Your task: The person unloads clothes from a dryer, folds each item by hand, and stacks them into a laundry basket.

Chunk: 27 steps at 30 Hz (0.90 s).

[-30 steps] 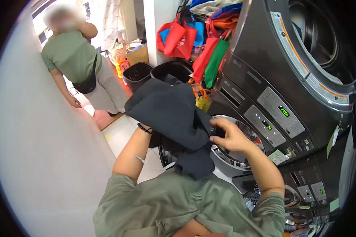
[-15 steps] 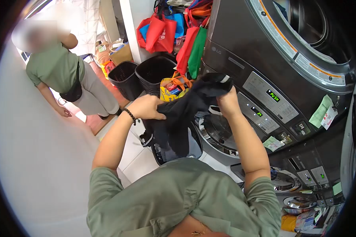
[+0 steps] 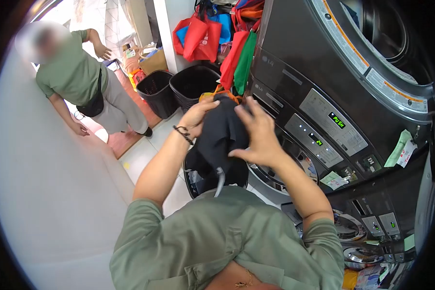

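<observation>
Compared with the earlier frame, both hands have come nearer to each other, and the garment (image 3: 222,133), which was spread between them, now hangs gathered and narrow. Also the other person's raised hand (image 3: 101,50) has moved away from the head.

At the upper left edge of the garment, the left hand (image 3: 197,118) grips the cloth, though part of its fingers is hidden. On the other side, the right hand (image 3: 263,135) is open, with fingers spread and the thumb pointing to the cloth; whether it touches, I cannot tell. The garment is above the basket (image 3: 186,179), where more dark cloth lies, and one pale strap (image 3: 220,181) hangs down close to the person's shirt (image 3: 217,227). The lower machine door (image 3: 285,166) is beside the basket.

As I judge, the main risk is slipping: only the left hand surely carries the weight, so a loose grip could let the garment drop or fold badly. The strap could also catch on the basket rim, because it swings free. If the garment is lowered too much, its lower end may tangle with the cloth beneath.
</observation>
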Motion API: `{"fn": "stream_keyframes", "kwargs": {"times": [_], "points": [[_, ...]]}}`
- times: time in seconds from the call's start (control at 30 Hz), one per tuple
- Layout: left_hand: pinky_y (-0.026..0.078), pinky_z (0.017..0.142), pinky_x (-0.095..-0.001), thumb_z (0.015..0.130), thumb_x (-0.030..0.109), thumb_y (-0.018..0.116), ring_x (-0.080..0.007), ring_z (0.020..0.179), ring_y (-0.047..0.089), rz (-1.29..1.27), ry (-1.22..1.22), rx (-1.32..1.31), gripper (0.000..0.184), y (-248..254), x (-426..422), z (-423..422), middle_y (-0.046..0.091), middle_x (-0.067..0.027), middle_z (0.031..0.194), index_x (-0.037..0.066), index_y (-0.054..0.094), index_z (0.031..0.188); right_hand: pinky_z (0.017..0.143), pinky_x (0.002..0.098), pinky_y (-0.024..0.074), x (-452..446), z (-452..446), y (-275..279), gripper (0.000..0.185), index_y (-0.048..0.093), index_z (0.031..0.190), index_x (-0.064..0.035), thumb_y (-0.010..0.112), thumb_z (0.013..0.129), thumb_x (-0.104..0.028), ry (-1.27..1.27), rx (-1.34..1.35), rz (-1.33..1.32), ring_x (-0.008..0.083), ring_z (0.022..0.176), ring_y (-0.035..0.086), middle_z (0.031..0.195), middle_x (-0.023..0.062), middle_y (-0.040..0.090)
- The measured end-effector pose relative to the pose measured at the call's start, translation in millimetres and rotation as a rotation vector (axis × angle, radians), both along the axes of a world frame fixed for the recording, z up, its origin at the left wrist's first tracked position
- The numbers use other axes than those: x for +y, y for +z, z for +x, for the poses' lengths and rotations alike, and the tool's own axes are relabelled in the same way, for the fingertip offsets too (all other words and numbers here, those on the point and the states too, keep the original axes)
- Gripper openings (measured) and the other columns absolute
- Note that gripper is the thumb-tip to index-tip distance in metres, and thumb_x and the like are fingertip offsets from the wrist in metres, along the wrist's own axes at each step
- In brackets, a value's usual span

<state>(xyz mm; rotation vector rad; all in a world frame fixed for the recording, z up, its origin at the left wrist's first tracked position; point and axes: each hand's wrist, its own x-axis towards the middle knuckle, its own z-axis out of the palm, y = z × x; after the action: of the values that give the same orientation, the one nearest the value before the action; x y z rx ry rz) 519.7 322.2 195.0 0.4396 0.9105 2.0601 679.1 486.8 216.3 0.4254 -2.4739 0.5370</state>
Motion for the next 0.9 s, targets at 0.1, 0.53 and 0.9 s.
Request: {"fn": "stream_keyframes", "kwargs": {"times": [0.1, 0.53, 0.9], "points": [[0.045, 0.098, -0.0337, 0.091, 0.016, 0.062, -0.0205, 0.113, 0.056, 0.015, -0.002, -0.037, 0.044, -14, 10, 14, 0.057, -0.0065, 0.126, 0.003, 0.049, 0.131, 0.098, 0.0482, 0.0344, -16, -20, -16, 0.071, 0.058, 0.121, -0.0200, 0.081, 0.054, -0.018, -0.042, 0.196, 0.317, 0.0332, 0.128, 0.042, 0.134, 0.0120, 0.048], [0.048, 0.089, -0.0358, 0.076, 0.016, 0.071, -0.0231, 0.102, 0.061, -0.493, 0.279, 0.847, 0.058, -16, -36, 60, 0.063, -0.0117, 0.114, 0.006, 0.052, 0.129, 0.092, 0.0329, 0.0446, 8, -12, 40, 0.061, 0.060, 0.119, -0.0069, 0.077, 0.060, -0.006, 0.276, -0.385, -0.481, 0.0200, 0.097, 0.062, 0.100, 0.0075, 0.068], [0.051, 0.078, -0.0348, 0.067, 0.004, 0.071, -0.0231, 0.086, 0.066, -0.982, 0.306, 1.243, 0.052, -41, -90, 20, 0.068, -0.0159, 0.097, 0.010, 0.061, 0.118, 0.061, 0.0214, 0.0457, 72, 6, 97, 0.018, 0.065, 0.083, -0.0022, 0.075, 0.082, -0.017, -0.197, 0.133, -0.792, 0.0063, 0.068, 0.057, 0.074, -0.0022, 0.062]]}}
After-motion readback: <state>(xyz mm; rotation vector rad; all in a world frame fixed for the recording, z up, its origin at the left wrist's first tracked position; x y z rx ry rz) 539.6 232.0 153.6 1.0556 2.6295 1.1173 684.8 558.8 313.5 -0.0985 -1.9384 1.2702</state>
